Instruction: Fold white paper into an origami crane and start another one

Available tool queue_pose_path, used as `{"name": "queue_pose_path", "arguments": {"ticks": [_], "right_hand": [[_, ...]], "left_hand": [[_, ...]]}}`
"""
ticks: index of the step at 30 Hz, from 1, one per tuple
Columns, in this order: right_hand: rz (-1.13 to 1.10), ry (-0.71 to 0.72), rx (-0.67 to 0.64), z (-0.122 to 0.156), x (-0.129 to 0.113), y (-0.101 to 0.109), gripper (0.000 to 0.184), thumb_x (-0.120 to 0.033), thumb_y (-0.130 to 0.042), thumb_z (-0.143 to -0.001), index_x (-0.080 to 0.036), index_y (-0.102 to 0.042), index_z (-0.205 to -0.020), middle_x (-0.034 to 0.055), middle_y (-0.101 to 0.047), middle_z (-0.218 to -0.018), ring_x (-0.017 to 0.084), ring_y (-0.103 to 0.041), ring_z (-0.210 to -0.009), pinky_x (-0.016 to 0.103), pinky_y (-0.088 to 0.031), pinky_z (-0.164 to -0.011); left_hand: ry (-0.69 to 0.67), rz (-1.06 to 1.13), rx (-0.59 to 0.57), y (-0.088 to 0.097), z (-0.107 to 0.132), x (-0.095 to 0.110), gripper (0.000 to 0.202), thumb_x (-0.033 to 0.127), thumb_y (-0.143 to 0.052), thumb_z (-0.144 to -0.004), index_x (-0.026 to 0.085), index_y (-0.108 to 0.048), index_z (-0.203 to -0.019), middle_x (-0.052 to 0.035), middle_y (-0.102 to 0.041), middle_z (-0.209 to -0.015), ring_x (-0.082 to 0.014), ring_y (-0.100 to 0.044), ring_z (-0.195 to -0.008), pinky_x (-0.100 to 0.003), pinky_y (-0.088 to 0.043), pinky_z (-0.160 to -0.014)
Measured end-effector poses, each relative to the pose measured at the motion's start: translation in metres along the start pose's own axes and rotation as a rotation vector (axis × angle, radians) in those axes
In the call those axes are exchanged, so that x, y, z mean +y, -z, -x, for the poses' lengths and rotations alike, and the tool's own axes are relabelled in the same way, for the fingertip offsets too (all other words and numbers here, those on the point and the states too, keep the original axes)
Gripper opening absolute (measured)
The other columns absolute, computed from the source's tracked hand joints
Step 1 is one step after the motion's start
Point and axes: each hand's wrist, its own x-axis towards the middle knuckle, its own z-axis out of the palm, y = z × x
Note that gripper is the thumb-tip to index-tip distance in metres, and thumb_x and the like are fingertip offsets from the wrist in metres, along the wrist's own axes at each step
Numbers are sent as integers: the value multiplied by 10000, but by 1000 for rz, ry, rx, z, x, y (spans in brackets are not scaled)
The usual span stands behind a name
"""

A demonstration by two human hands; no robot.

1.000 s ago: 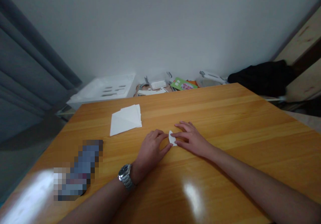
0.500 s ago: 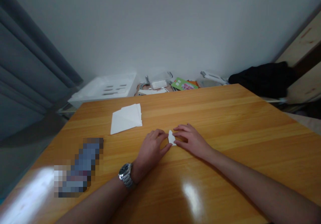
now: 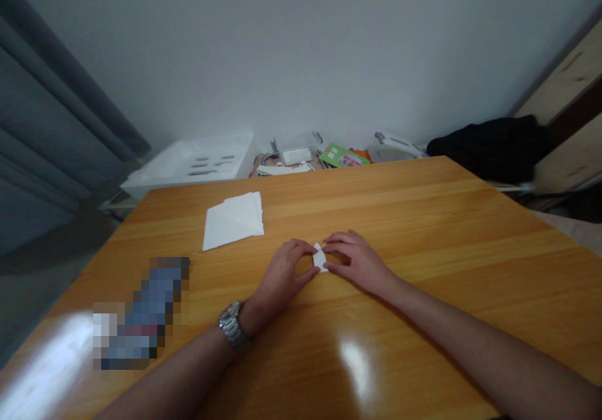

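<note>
A small piece of folded white paper (image 3: pixel 320 261) lies on the wooden table between my two hands. My left hand (image 3: pixel 288 271), with a metal watch (image 3: pixel 232 325) on its wrist, has its thumb and fingertips curled onto the paper's left edge. From the other side, the fingertips of my right hand (image 3: pixel 356 258) hold the paper's right edge. Near the top of the paper, two edges part in a narrow gap where table colour shows. Further left lies a short stack of white paper sheets (image 3: pixel 234 220), slightly fanned.
A blurred-out, phone-like object (image 3: pixel 153 310) lies at the table's left. Behind the far edge are a white plastic tray (image 3: pixel 188 157), a green booklet (image 3: pixel 343 157) and assorted odds and ends. Dark cloth (image 3: pixel 486 147) lies beyond the right corner.
The small paper's upper part has changed shape, with a gap now showing near its top. My fingers have shifted slightly along its edges. The whole view has moved a little.
</note>
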Motion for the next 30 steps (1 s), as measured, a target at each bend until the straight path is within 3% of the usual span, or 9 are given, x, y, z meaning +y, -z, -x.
{"name": "queue_pose_path", "arguments": {"ticks": [15,22,30], "right_hand": [[-61,-5,42,-1,0,1,259,-335,-780,-818,-263,-707,-1057,72,-681,-1195,263,-604,-1129,452,-422,-1007],[-105,35,23,-2,-5,3,180,-259,-759,-844,-243,-664,-996,50,-697,-1136,234,-614,-1093,445,-365,-1020],[-98,18,29,-2,-2,1,252,-258,-815,-783,-238,-678,-993,66,-680,-1135,249,-613,-1080,468,-367,-1030]], "left_hand": [[37,18,-36,3,-1,3,263,214,-717,-854,221,-607,-1092,-37,-661,-1087,-223,-608,-1022,-392,-491,-919],[32,20,-16,0,-1,1,284,229,-719,-849,218,-649,-1124,-61,-618,-1095,-217,-600,-1032,-382,-496,-947],[51,30,-42,1,-2,-2,240,246,-734,-849,207,-664,-1076,-62,-630,-1076,-225,-594,-1020,-389,-487,-934]]}}
